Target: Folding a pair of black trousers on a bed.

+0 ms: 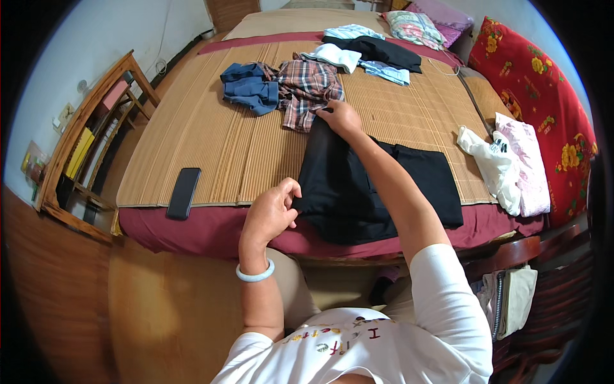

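Observation:
A black cloth garment (pixel 422 182) lies partly folded over itself at the front edge of the bed, on a woven bamboo mat (pixel 211 144). My left hand (pixel 274 209) pinches its near left corner between thumb and fingers. Farther up, my right hand (pixel 339 119) grips the garment's far left corner, close to a plaid shirt (pixel 312 84). Between the two hands the black edge is drawn fairly straight. My right forearm crosses above the cloth and hides part of it.
Left of the garment lies a smartphone (pixel 183 193). Blue clothing (pixel 249 89), a white cloth (pixel 333 56) and black clothing (pixel 383 50) lie farther back. A white plastic bag (pixel 494 163) sits at right. A wooden chair (pixel 513 252) with folded clothes stands at lower right.

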A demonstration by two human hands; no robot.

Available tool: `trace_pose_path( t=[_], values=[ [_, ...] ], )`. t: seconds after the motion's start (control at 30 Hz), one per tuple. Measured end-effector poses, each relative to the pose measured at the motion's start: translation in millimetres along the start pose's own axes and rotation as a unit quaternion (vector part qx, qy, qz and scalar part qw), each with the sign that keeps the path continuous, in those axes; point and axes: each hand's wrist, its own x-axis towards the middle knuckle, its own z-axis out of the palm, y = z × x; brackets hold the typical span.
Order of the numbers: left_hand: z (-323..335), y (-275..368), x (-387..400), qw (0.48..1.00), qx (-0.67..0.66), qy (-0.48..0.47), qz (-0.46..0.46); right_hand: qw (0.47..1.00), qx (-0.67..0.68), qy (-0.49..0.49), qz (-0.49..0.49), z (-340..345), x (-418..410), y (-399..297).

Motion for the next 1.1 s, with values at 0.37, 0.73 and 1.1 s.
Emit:
trace_pose_path(
  t=[0.37, 0.73, 1.1],
  values=[
    [7.9, 3.3, 0.9, 0.977, 0.198, 0.045, 0.062, 1.000, -0.010, -0.029, 0.005, 45.1, -3.2, 9.9],
    [-4.2, 3.3, -1.7, 0.985, 0.147, 0.004, 0.096, 1.000, -0.005, 0.019, -0.017, 65.7, -1.6, 18.1],
    [1.7, -0.4, -0.9, 0.983, 0.168, -0.075, 0.007, 0.997, 0.018, -0.064, -0.026, 48.8, 4.2, 38.6]
  ],
)
